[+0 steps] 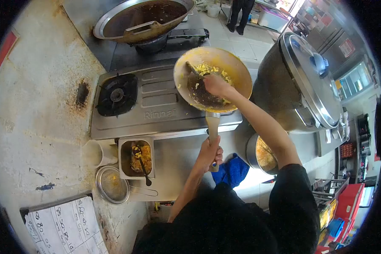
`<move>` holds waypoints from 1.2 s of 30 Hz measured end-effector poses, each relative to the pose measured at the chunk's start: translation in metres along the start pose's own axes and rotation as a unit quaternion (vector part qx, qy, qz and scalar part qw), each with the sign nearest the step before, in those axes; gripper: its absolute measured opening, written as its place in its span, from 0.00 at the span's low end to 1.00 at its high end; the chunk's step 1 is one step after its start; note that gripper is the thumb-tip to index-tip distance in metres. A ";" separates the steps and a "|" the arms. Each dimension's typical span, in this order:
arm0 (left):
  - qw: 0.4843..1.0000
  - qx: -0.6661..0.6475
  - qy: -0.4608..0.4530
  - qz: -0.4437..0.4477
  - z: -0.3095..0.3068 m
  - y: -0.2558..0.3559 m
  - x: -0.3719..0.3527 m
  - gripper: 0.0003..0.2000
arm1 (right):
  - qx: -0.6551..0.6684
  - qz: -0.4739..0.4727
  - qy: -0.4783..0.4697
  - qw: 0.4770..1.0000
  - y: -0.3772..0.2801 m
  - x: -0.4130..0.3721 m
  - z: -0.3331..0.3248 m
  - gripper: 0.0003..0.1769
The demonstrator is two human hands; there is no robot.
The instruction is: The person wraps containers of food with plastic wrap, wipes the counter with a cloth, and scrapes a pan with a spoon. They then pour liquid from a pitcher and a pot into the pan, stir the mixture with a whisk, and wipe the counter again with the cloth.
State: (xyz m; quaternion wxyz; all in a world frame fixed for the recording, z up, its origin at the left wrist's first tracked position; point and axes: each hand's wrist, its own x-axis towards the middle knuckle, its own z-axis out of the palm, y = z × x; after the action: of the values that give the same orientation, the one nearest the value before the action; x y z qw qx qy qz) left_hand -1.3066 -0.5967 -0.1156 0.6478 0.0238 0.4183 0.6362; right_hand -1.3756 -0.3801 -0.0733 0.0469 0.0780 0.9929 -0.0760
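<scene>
My left hand (208, 154) is wrapped round the pale handle of a frying pan (238, 70), which sits over the right part of the Rinnai stove (144, 120). Reaching into the pan, my right hand (218, 86) grips a spatula (193, 69), its far end against the pan's left inner wall. Bits of yellow scrambled egg (209, 70) lie about the pan, mostly towards its far side. My right fist covers part of the spatula. A crumpled blue cloth (233, 171) lies just right of my left hand.
At left, a free burner (117, 95) is near a steel container (123, 169) with food and a black ladle (144, 169). A strainer (99, 182) lies beside it. A large lidded pot (275, 80) stands right, above a bowl of food (251, 154). Behind sits a big wok (110, 26); a person (242, 12) stands beyond.
</scene>
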 end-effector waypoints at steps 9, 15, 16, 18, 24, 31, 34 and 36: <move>0.999 0.050 0.003 -0.009 -0.001 -0.005 -0.010 0.13 | 0.076 0.173 -0.010 0.982 -0.016 0.000 0.008 0.13; 0.999 0.043 0.009 -0.016 -0.003 -0.001 -0.016 0.13 | -0.046 0.148 0.009 0.988 0.080 -0.038 0.025 0.12; 0.999 0.040 0.009 -0.015 -0.004 -0.003 -0.017 0.13 | -0.153 0.038 -0.075 0.985 0.095 -0.041 0.028 0.12; 0.998 0.057 -0.020 0.002 -0.008 -0.003 -0.017 0.14 | 0.030 0.117 0.041 0.992 0.056 -0.078 -0.008 0.13; 0.997 0.073 -0.019 -0.015 -0.014 0.003 -0.019 0.15 | 0.248 0.078 -0.132 0.957 -0.016 -0.116 -0.038 0.16; 0.996 0.080 0.025 0.007 -0.005 -0.004 -0.019 0.15 | 0.566 0.270 0.124 0.769 0.013 -0.015 0.017 0.14; 0.998 0.068 0.014 0.000 -0.004 -0.003 -0.025 0.15 | 0.526 0.281 0.036 0.802 0.055 -0.032 0.021 0.14; 0.997 0.074 0.030 0.010 -0.003 0.002 -0.028 0.15 | 0.401 0.280 -0.013 0.872 0.064 -0.053 -0.005 0.12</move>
State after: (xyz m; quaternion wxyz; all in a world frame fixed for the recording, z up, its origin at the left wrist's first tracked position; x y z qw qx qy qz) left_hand -1.3053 -0.6212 -0.1025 0.6250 0.0571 0.4829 0.6106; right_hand -1.3139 -0.3245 -0.0724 0.0435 0.3643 0.8130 -0.4521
